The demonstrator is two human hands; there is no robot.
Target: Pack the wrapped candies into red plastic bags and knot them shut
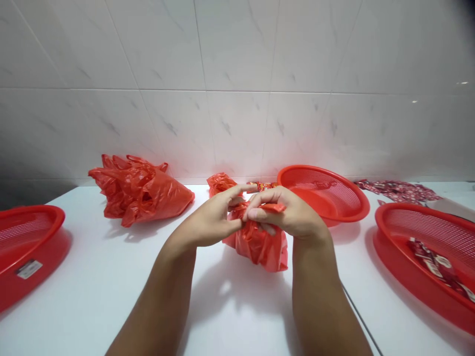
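Observation:
Both my hands meet over the middle of the white table (111,277). My left hand (213,217) and my right hand (289,212) are closed on the top of a small red plastic bag (260,244). The bag's body hangs below the fingers and rests on the table. My left index finger points out to the right, above the bag's gathered top. What is inside the bag is hidden.
A pile of red plastic bags (139,190) lies at the back left. A red mesh basket (322,190) stands behind my right hand, another (426,247) with red packets at the right, a third (25,242) at the left. Loose packets (399,190) lie by the tiled wall.

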